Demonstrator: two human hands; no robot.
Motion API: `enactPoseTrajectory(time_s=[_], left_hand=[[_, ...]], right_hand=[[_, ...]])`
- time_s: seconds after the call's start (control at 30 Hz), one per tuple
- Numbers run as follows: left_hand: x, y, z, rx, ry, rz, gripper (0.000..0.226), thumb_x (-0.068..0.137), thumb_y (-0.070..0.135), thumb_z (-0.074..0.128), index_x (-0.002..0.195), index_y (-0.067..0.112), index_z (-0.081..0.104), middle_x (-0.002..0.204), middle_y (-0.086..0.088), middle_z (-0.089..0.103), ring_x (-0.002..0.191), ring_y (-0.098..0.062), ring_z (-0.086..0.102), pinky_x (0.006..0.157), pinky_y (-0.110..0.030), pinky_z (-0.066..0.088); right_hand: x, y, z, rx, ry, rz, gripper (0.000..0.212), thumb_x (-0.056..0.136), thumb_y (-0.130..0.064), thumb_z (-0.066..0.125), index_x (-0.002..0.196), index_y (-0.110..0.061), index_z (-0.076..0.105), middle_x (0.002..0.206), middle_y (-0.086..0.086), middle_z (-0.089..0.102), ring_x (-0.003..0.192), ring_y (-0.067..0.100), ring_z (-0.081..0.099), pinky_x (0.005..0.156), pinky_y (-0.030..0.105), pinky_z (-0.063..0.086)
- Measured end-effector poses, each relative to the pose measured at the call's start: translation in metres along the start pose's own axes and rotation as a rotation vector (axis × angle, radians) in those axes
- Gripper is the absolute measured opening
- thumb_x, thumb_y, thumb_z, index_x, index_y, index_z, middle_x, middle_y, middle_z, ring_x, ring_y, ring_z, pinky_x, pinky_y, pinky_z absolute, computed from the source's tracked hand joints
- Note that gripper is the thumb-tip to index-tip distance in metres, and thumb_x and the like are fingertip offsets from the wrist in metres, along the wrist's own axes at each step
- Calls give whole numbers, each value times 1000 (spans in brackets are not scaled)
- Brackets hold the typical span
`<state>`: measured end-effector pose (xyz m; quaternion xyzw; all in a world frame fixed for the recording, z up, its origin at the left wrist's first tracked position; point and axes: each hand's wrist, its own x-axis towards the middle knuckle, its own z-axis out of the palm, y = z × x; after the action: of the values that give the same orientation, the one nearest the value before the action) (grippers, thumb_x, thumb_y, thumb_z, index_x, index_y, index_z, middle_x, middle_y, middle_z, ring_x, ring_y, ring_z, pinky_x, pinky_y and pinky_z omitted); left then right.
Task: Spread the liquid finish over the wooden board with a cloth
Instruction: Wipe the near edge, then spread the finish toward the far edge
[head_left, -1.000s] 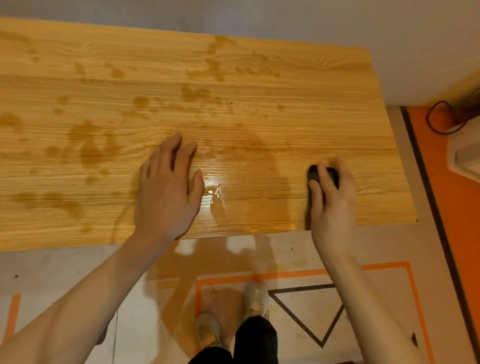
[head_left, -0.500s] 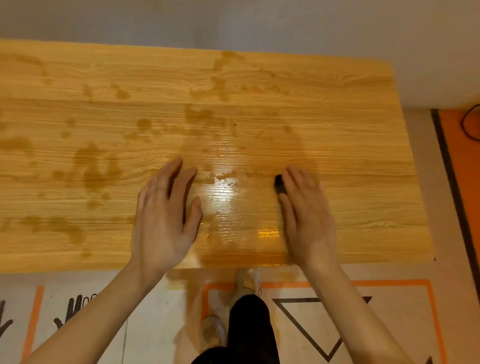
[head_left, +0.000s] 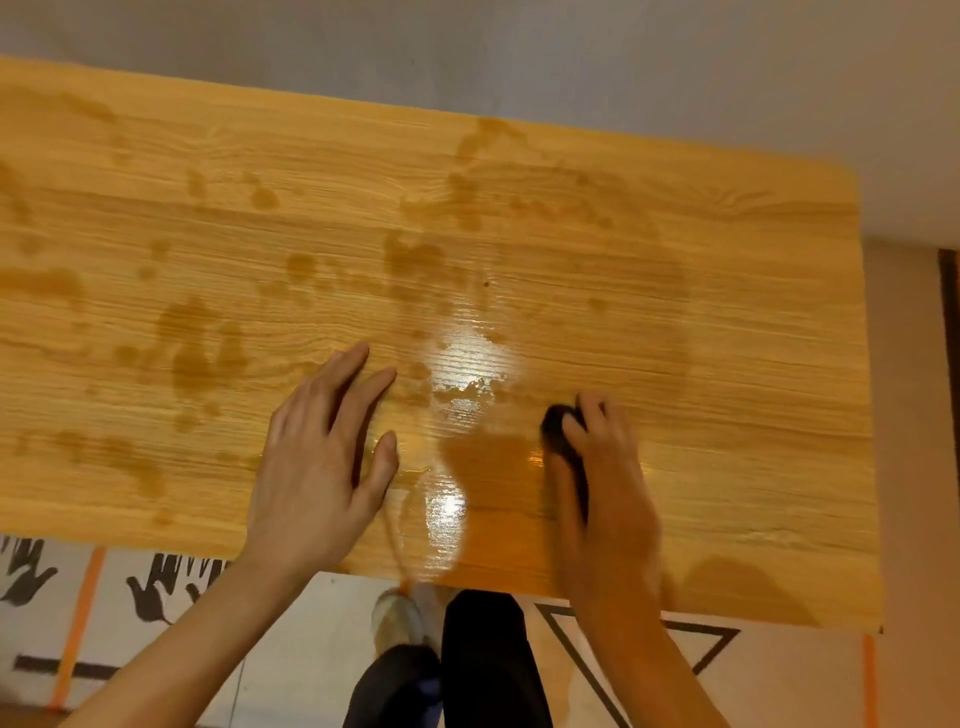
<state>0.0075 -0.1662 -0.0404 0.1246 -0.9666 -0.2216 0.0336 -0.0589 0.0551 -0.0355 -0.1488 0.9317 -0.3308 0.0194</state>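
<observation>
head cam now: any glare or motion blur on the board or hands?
Head view: bright glare on the wet finish between the hands; second glare streak near the wooden board's near edge; right hand and its dark cloth are motion-blurred; left hand sharper; wide-angle bowing along board edges.

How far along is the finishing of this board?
Early on. A glossy wet patch between the hands looks spread. The right hand presses a dark cloth beside it while the left hand steadies the wooden board. Blotchy drips further left remain unspread.
</observation>
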Motion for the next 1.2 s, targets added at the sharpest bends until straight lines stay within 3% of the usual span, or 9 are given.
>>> enactPoseTrajectory(time_s=[0.1,0.23,0.33,0.47,0.57,0.73,0.83,1.07,1.2], left_hand=[[2,-1,1,11,7,-2,53,102,39,42,148,14,49,160,-7,37,148,-29,37,112,-55,36],[4,-1,1,16,28,16,52,101,36,45,147,12,51,158,-10,40,146,-30,39,112,-53,36],[3,-1,2,18,31,21,52,100,34,47,147,11,50,158,-10,40,146,-30,39,113,-52,35],[1,-2,2,8,20,19,53,99,34,47,147,12,50,158,-11,40,147,-31,38,113,-54,35],[2,-3,2,-8,5,7,53,98,34,48,147,12,49,158,-10,39,148,-32,36,113,-55,34],[4,-1,0,-6,-4,12,52,98,30,53,146,12,50,160,-10,38,147,-32,38,113,-53,34],[3,-2,0,-10,2,12,52,98,30,51,147,12,50,160,-10,38,150,-29,33,116,-51,32],[4,-3,3,-45,-9,-2,53,96,33,49,145,13,50,160,-11,38,149,-30,33,114,-56,34],[8,-3,-1,-60,-43,-3,53,97,31,51,147,13,48,161,-9,35,150,-28,30,117,-52,28]], right_hand=[[-29,5,-5,-72,-131,-196,39,103,-26,34,137,-10,45,151,9,39,145,24,26,121,38,16],[43,2,6,-77,-161,-176,38,99,-13,46,133,0,52,145,17,45,140,33,35,117,46,25],[95,-11,21,-76,-61,-27,36,102,-14,45,136,-6,51,149,10,42,145,24,27,121,43,18],[35,-16,22,-124,-101,-122,40,100,-22,41,137,-7,50,148,12,44,142,30,31,112,51,35],[-34,-15,11,-152,-211,-279,43,101,-30,37,140,-14,44,150,8,40,144,26,29,115,45,29],[49,-20,34,-221,-160,-243,44,94,-14,58,137,-9,49,147,10,46,141,27,33,118,45,26],[99,-35,49,-204,-67,-121,37,98,-13,53,135,-5,54,144,12,49,139,29,38,118,40,20],[-35,-35,24,-156,-239,-256,45,98,-26,44,140,-10,47,152,6,39,145,24,28,117,45,25],[35,-36,44,-298,-117,-272,51,90,-17,63,137,-7,48,145,11,47,140,28,36,118,42,23]])
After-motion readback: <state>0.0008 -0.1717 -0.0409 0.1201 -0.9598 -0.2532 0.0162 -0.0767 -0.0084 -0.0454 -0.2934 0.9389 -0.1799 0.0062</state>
